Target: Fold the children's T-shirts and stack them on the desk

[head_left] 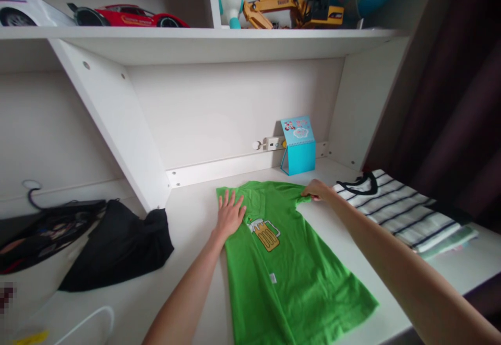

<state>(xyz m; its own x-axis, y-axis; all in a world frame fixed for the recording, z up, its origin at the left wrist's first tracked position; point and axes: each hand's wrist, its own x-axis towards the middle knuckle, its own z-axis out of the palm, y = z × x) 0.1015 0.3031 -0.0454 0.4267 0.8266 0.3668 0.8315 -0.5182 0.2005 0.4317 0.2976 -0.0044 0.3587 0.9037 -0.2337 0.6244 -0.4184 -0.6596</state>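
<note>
A green T-shirt (pixel 297 261) with a beer-mug print lies on the white desk, its collar end toward the back wall. Its left edge is folded inward over part of the print, and a small white label shows near the middle. My left hand (pixel 230 214) lies flat on the shirt's upper left, fingers spread. At the far right, my right hand (pixel 318 190) pinches the end of the sleeve, which is stretched out sideways. The fingertips of that hand are partly hidden.
Folded striped shirts (pixel 395 209) are stacked at the right. Black clothing (pixel 121 246) and a hanger (pixel 33 191) lie at the left. A blue desk calendar (pixel 300 152) stands at the back by a power strip (pixel 274 143). A shelf (pixel 235 34) with toys overhangs the desk.
</note>
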